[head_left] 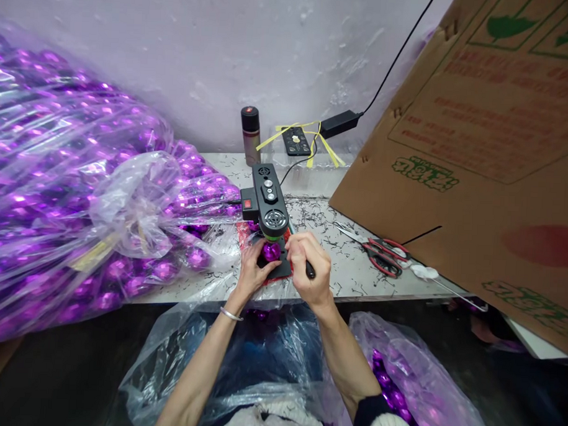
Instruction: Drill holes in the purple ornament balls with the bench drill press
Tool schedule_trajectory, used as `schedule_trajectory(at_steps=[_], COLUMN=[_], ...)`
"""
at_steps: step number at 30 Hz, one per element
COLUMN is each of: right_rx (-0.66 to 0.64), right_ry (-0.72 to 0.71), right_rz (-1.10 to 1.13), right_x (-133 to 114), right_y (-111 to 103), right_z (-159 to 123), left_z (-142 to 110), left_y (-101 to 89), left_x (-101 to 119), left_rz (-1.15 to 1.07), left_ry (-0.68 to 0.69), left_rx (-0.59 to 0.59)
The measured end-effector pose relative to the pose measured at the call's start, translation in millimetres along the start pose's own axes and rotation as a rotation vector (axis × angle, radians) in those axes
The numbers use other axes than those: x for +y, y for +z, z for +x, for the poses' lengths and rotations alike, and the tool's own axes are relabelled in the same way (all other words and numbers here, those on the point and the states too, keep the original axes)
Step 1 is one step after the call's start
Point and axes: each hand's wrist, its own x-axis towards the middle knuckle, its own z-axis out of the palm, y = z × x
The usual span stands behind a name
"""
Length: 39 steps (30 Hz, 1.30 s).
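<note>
Left fingers [258,265] grip a shiny purple ball [271,252] beneath a black two-fan device [268,200] on the white worktop [311,223]; right fingers [310,258] clench a black-handled tool [310,270] beside it. A slip could scratch the ball or jab the left hand.

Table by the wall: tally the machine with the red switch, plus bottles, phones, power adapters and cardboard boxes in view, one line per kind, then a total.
Black machine: 1
Bottle: 1
Phone: 1
Power adapter: 1
Cardboard box: 1
Total: 5
</note>
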Motion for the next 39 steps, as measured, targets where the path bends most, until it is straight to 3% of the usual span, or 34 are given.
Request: schedule_trajectory(at_steps=[8, 19, 39], right_rx=[0.014, 0.192, 0.232], right_ry=[-0.050, -0.103, -0.196], right_rz=[-0.020, -0.025, 0.047], right_x=[6.2, 47.3, 61.9], right_y=[0.3, 25.6, 33.0], right_z=[-8.0, -49.0, -48.4], left_z=[-4.0, -5.6, -3.1], left_y=[3.3, 2.5, 7.1], left_x=[0.1, 3.4, -2.5], left_rz=[-0.022, -0.021, -0.032], left_ry=[-0.034, -0.075, -0.035], left_rx=[0.008, -0.014, 0.027])
